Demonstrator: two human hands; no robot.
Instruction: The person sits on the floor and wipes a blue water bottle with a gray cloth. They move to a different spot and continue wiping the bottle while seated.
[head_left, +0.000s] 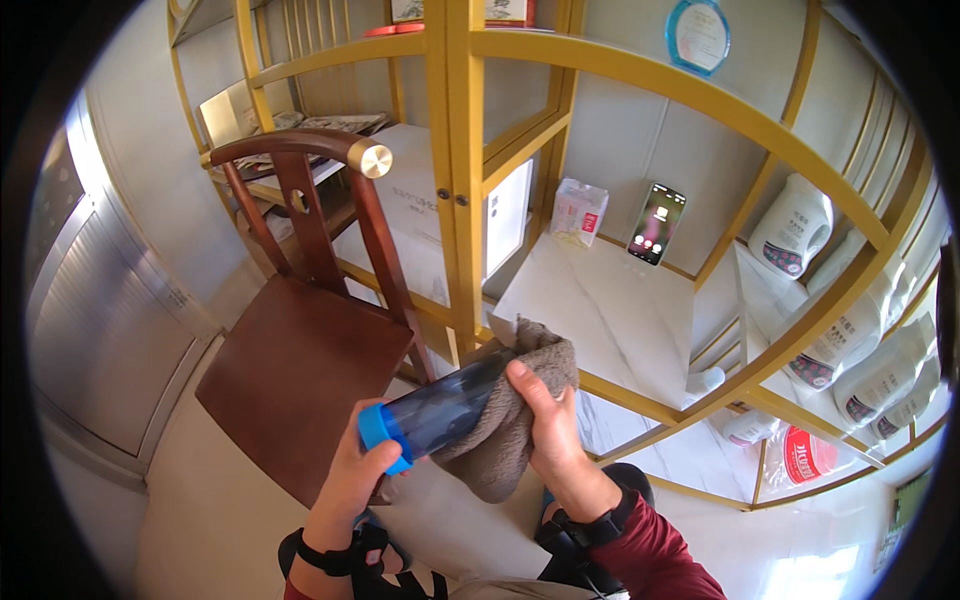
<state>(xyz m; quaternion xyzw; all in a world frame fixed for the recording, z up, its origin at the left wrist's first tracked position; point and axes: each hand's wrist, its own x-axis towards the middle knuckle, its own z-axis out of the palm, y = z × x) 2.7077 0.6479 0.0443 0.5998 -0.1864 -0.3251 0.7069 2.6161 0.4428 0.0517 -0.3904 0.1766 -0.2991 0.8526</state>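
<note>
My left hand grips the bright blue ring at the near end of a transparent dark-blue cylinder, which lies tilted, its far end up and to the right. A brown-grey cloth wraps over the far end and hangs below it. My right hand holds the cloth against the cylinder, with the thumb on top. The far end of the cylinder is partly hidden by the cloth. Both wrists wear black straps.
A dark wooden chair stands at the left, near a metal door. Ahead is a yellow-framed shelf unit with a marble-look shelf bearing a small carton and an upright smartphone. White jugs stand on the right shelves.
</note>
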